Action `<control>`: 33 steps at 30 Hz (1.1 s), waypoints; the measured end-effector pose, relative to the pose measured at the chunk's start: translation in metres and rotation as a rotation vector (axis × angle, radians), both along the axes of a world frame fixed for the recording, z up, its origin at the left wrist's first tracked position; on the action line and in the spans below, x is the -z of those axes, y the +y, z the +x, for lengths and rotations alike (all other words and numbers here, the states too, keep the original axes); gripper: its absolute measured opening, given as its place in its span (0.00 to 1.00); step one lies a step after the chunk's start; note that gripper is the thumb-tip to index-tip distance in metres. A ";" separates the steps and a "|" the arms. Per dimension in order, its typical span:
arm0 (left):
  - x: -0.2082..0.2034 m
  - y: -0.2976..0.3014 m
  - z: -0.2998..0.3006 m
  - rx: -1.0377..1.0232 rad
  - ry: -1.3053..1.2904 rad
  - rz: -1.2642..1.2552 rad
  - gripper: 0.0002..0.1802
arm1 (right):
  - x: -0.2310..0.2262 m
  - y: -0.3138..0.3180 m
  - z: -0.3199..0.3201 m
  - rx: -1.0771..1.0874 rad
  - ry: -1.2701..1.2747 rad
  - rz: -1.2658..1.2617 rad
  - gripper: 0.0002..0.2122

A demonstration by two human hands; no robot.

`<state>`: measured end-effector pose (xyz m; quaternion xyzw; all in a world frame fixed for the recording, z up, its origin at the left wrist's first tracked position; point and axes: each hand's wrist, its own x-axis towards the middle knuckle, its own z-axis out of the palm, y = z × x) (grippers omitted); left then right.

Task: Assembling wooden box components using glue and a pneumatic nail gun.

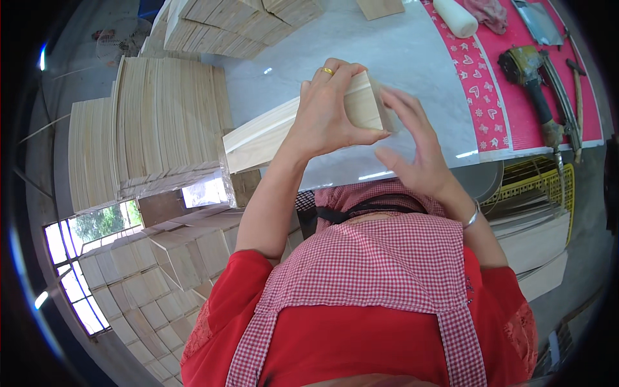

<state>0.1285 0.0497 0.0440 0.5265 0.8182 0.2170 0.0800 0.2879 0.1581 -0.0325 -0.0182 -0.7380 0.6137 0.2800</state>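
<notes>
Here, our left grip [322, 113] pinches the pale wood bundle [261, 145] over the desk [425, 71]; our right grip [422, 151] is spread just beside the bundle's end. Left of both grips we see stacked boards [171, 116]; farther, to their right, a nail gun [532, 77].

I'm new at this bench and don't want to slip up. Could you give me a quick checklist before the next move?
1. Left hand gripping the pale wooden piece: ok.
2. Right hand touching the piece's right end: cannot tell; it is open beside it.
3. Piece resting on the table: cannot tell; its underside is hidden.
4. Nail gun clear of both hands: ok; it lies off to the right.
5. Hands and wrists free of jewellery: not ok; ring and bracelet are on.
</notes>
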 end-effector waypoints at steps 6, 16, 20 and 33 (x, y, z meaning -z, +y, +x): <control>-0.004 0.003 0.001 0.003 -0.008 -0.041 0.48 | 0.006 0.012 -0.038 0.107 0.022 0.123 0.33; -0.004 0.001 0.000 -0.015 -0.038 -0.063 0.49 | 0.006 0.011 -0.011 0.030 0.040 0.015 0.24; -0.002 0.003 0.001 0.017 -0.004 -0.012 0.49 | 0.031 0.044 -0.060 -0.058 -0.041 -0.249 0.15; -0.004 0.004 0.001 -0.008 -0.030 -0.046 0.49 | 0.037 0.052 -0.085 -0.442 -0.195 -0.570 0.14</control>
